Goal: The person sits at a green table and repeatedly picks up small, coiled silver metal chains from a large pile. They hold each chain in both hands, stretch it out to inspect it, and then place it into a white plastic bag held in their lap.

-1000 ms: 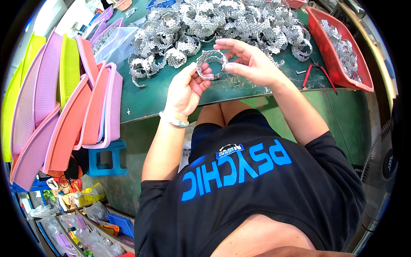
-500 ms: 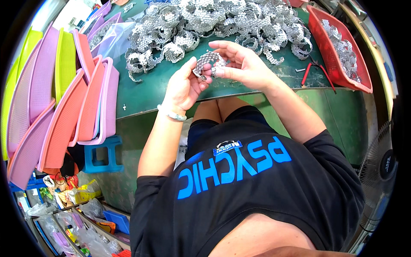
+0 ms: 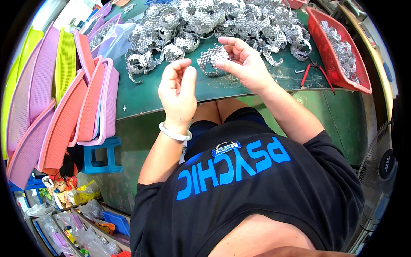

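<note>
Over on the far left there's a stack of plastic mesh trays [image 3: 64, 115] leaning on edge against the table, yellow-green, pink and purple ones, nothing in them as far as I can see. Below those sits a little blue stool [image 3: 100, 156], and down in the near-left corner is a jumble of plastic bags and boxes [image 3: 81, 214], too cluttered to tell what's inside.

The green table [image 3: 141, 94] runs across the far side. At its far left edge there's a clear plastic bag [image 3: 111, 40] with a few of the silvery pieces in it. Most of the tabletop is covered by a big heap of silver metal mesh bands [image 3: 222, 21], curled into rings and arcs.

The left hand [image 3: 177, 92] is up over the near edge of the table, fingers loosely curled, thumb and fingertips close together but not gripping anything I can make out. White bracelet [image 3: 174, 132] on that wrist.

The right hand [image 3: 244, 64] is further in, fingers partly open, and one curled mesh band [image 3: 210, 60] sits just at its fingertips, touching the thumb and forefinger side. Can't tell if it's actually pinched or just resting on the table.

Right of that hand lie red-handled pliers [image 3: 314, 73], then a red basket [image 3: 342, 64] holding more silver mesh pieces. A fan [image 3: 381, 167] stands at the far right.
</note>
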{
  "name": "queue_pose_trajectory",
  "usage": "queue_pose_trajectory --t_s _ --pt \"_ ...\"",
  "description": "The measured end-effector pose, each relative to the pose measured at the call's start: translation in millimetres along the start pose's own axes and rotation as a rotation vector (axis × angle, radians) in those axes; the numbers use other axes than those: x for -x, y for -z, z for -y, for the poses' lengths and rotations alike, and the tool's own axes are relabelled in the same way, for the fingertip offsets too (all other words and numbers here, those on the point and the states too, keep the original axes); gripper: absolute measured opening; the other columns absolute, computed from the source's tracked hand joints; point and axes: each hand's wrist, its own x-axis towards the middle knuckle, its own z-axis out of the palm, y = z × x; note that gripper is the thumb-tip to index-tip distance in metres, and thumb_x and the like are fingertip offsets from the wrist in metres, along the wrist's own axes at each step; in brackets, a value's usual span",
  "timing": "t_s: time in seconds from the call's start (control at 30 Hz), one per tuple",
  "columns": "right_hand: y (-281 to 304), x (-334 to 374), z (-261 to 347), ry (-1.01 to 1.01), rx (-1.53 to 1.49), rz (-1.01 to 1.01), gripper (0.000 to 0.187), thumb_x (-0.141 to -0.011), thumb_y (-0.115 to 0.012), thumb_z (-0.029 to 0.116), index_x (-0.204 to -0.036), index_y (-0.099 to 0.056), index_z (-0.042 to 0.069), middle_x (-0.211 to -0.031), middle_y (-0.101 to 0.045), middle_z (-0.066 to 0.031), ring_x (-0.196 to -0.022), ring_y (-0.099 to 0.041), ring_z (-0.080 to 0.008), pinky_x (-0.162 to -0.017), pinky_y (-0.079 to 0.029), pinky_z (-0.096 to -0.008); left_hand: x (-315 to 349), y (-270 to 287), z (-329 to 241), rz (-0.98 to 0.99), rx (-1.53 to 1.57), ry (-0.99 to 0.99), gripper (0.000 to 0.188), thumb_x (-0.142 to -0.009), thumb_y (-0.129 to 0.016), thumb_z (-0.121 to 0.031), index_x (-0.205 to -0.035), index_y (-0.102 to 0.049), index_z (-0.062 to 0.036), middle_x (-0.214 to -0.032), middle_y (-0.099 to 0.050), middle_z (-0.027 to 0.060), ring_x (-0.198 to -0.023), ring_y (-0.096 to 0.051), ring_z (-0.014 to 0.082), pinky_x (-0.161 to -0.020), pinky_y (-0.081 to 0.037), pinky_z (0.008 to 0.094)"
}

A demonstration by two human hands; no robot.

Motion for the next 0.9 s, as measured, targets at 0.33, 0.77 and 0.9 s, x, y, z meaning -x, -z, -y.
queue_pose_trajectory --t_s 0.33,0.77,0.9 --pt "-6.0 0.3 -10.3 0.186 0.244 -0.203 0.062 -0.069 -0.077 0.020 -0.121 -0.048 0.003 -0.100 -0.055 -0.0067 -0.087 -0.051 -0.0126 -0.077 -0.044 -0.0274 12.8 -11.2 -4.0 0.168 -0.012 0.083 0.027 -0.084 -0.058 -0.002 -0.111 -0.056 0.0048 -0.103 -0.057 0.0089 -0.089 -0.057 0.0113 -0.077 -0.047 0.0229" --pt "-14.4 8.0 -11.3 0.389 0.364 -0.244 0.062 -0.069 -0.075 0.011 -0.123 -0.046 0.003 -0.110 -0.051 -0.0117 -0.100 -0.052 -0.0204 -0.082 -0.045 -0.0309 13.3 -8.2 5.5 0.149 -0.101 0.002 0.037 -0.084 -0.058 -0.004 -0.119 -0.050 0.0059 -0.115 -0.050 0.0123 -0.096 -0.053 0.0150 -0.081 -0.047 0.0251" --pt "-15.1 10.3 -10.8 0.427 0.363 -0.233 0.059 -0.070 -0.072 0.008 -0.122 -0.045 0.002 -0.110 -0.051 -0.0120 -0.101 -0.053 -0.0212 -0.082 -0.045 -0.0311 11.6 -6.0 10.6 0.125 -0.050 0.042 0.040 -0.084 -0.058 -0.005 -0.121 -0.047 0.0064 -0.115 -0.050 0.0122 -0.097 -0.053 0.0149 -0.081 -0.047 0.0250"
